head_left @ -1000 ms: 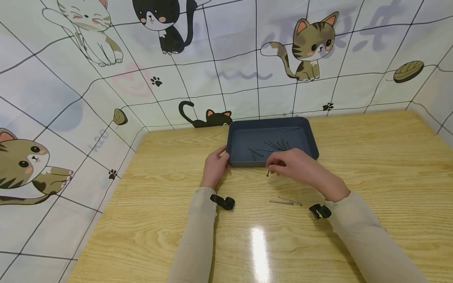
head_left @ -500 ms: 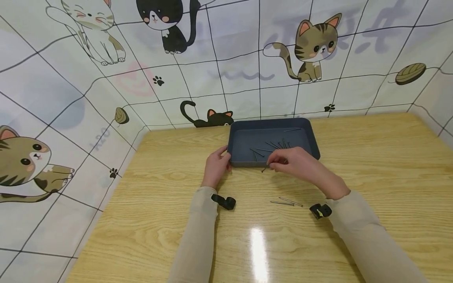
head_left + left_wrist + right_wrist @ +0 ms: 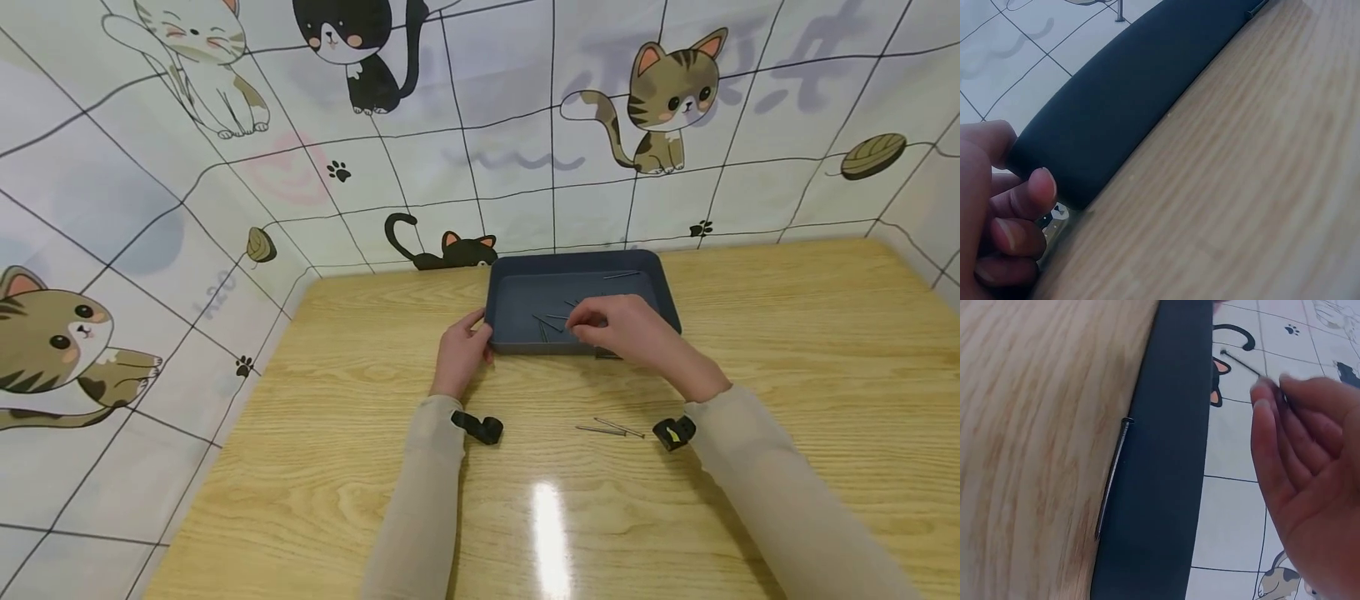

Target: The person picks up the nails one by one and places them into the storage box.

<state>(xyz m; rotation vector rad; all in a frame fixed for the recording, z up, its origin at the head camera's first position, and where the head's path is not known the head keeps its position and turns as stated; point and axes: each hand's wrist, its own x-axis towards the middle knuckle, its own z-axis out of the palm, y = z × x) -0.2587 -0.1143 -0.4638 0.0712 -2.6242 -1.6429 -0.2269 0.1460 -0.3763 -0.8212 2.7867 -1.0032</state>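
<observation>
From the head view the right hand (image 3: 626, 333) hovers over the tray (image 3: 510, 304), its grip hidden; the right wrist view shows its fingertips (image 3: 1269, 394) pinching a nail (image 3: 1239, 362). The left hand (image 3: 459, 354) curls its fingers around the tray's near corner.

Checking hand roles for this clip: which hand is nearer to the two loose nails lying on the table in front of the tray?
Right. The right hand is over the tray's near edge, just beyond the loose nails; the left hand touches the tray's left corner, farther off.
</observation>
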